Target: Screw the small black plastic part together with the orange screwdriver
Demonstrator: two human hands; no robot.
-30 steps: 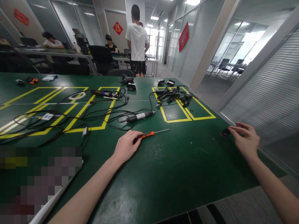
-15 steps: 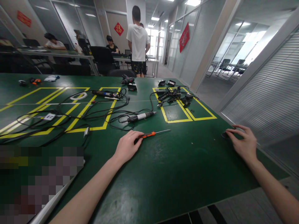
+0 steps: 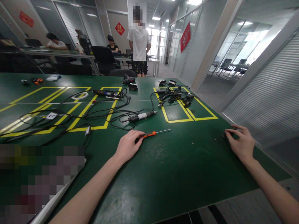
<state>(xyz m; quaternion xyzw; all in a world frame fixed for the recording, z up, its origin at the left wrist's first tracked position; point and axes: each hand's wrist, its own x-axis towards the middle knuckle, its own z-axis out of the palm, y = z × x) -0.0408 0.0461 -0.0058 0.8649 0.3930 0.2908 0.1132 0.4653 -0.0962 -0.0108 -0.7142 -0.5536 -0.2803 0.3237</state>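
The left hand (image 3: 127, 144) is closed over the handle of a screwdriver (image 3: 150, 134), which lies toward the middle of the tabletop (image 3: 177, 174), its shaft pointing toward the right edge. The right hand (image 3: 243, 143) is near the right edge, thumb and fingers drawn together at a small dark item (image 3: 224, 134); most of it is hidden, so I cannot tell whether it is gripped or only touched.

The screwdriver should be light and rigid, hardly fragile. The thick black-and-orange handle looks the best place to take hold; the thin, smooth metal shaft would probably slip or roll in the fingers. The dark item looks light too, and its size would suit a pinch from the sides with 2 or 3 fingers.

I can make out no container. The yellow tape outlines (image 3: 181, 120) toward the right edge are flat markings, 2 side by side, with a black tangle of cables and parts (image 3: 171, 95) across their far ends. A corded power driver (image 3: 141, 116) lies just beyond the screwdriver.
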